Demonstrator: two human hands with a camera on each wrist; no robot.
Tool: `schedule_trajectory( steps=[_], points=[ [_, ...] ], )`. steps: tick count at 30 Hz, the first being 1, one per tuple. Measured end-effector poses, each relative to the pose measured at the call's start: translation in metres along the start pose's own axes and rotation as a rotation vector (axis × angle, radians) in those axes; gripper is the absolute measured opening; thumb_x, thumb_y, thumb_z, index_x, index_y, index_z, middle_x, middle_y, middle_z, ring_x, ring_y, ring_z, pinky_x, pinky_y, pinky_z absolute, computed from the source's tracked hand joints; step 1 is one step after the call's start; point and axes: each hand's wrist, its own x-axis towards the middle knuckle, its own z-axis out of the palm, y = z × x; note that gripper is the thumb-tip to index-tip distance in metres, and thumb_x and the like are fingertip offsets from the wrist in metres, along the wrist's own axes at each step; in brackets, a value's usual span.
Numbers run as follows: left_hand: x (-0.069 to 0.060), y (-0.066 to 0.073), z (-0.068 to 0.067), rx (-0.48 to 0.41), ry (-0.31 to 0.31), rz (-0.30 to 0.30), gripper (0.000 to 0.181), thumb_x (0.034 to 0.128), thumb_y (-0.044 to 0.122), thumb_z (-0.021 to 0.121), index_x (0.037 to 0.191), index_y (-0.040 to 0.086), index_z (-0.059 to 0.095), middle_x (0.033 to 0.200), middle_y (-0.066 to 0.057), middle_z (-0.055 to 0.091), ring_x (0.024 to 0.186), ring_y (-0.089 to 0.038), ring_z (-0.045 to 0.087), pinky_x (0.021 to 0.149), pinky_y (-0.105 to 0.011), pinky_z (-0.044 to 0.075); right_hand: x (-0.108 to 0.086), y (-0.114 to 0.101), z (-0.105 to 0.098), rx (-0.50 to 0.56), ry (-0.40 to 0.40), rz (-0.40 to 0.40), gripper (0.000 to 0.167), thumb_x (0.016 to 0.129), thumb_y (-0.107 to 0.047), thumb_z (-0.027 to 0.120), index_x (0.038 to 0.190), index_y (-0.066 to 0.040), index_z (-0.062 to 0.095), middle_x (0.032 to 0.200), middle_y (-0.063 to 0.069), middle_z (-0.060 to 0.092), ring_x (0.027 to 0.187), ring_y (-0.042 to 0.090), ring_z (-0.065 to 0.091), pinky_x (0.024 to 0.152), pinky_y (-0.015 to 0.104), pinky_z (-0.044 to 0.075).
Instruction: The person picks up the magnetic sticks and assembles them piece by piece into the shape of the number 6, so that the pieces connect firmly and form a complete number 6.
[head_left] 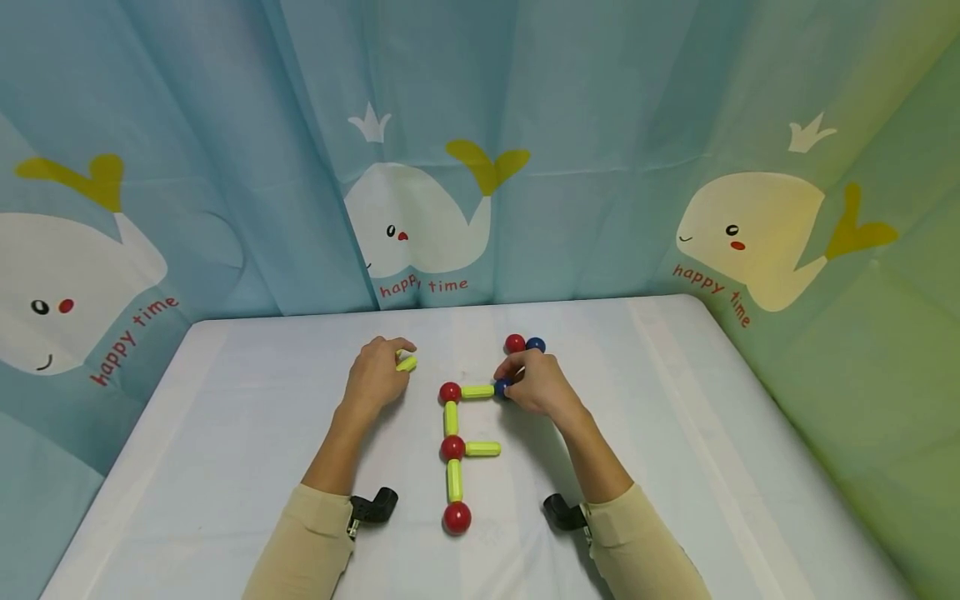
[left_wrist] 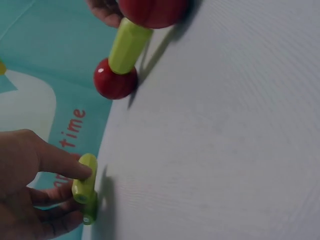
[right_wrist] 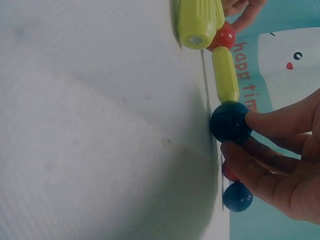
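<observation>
Red balls and yellow-green rods form a joined figure on the white table: a column with red balls at top (head_left: pixel 450 392), middle (head_left: pixel 453 447) and bottom (head_left: pixel 457 518), a rod (head_left: pixel 483 449) pointing right from the middle one, another rod (head_left: pixel 477 392) from the top one. At that upper rod's right end, my right hand (head_left: pixel 538 385) pinches a blue ball (right_wrist: pixel 231 122), which touches the rod. Left of the figure, my left hand (head_left: pixel 375 372) holds yellow-green rods (left_wrist: pixel 85 178) between thumb and fingers; two show in the left wrist view.
Behind my right hand, a red ball (head_left: pixel 515 343) and a blue ball (head_left: pixel 536 344) lie side by side on the table (head_left: pixel 247 433). A blue-green curtain with whale prints (head_left: pixel 600 167) hangs along the table's back edge. A black device sits at each wrist.
</observation>
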Motion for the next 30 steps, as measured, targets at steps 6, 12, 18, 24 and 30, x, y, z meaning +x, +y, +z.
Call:
schedule_trajectory(
  steps=[6,12,18,24,30],
  points=[
    [-0.003,0.003,-0.006,-0.015,-0.054,0.046,0.036,0.0908,0.001,0.063,0.124,0.012,0.074,0.103,-0.016,0.063,0.091,-0.027,0.059,0.08,-0.042,0.054,-0.001,0.0,0.0,-0.003,0.0,-0.005,0.016,0.086,-0.001,0.076,0.1,-0.009,0.078,0.104,0.009,0.073,0.091,0.024,0.066,0.08,0.036,0.061],
    [-0.006,0.004,-0.011,-0.046,-0.106,0.052,0.032,0.0922,0.002,0.064,0.121,0.011,0.075,0.104,-0.015,0.063,0.093,-0.027,0.059,0.081,-0.042,0.056,0.0,0.0,0.0,-0.003,-0.003,-0.001,0.016,0.087,-0.001,0.076,0.1,-0.009,0.078,0.104,0.009,0.073,0.091,0.024,0.065,0.081,0.035,0.061],
    [-0.008,0.008,-0.016,-0.075,-0.152,0.046,0.029,0.0928,0.005,0.067,0.12,0.011,0.076,0.103,-0.014,0.065,0.092,-0.027,0.059,0.065,-0.031,0.054,-0.001,-0.001,0.0,-0.001,0.004,-0.01,0.016,0.086,-0.001,0.076,0.1,-0.009,0.078,0.104,0.009,0.073,0.091,0.024,0.065,0.08,0.035,0.061],
    [-0.011,0.011,-0.023,-0.087,-0.222,0.054,0.028,0.0918,0.004,0.069,0.118,0.011,0.077,0.103,-0.014,0.069,0.088,-0.026,0.061,0.06,-0.028,0.054,-0.001,0.0,-0.001,0.002,-0.001,-0.019,0.016,0.085,0.0,0.076,0.1,-0.008,0.078,0.103,0.009,0.073,0.091,0.024,0.066,0.078,0.034,0.06],
    [-0.013,0.016,-0.032,-0.094,-0.33,0.104,0.029,0.0904,0.007,0.073,0.118,0.014,0.078,0.105,-0.01,0.072,0.087,-0.023,0.063,0.068,-0.03,0.053,-0.001,0.001,-0.001,-0.001,0.007,-0.039,0.017,0.084,0.001,0.075,0.099,-0.008,0.078,0.102,0.009,0.074,0.09,0.023,0.067,0.076,0.034,0.06]
  ],
)
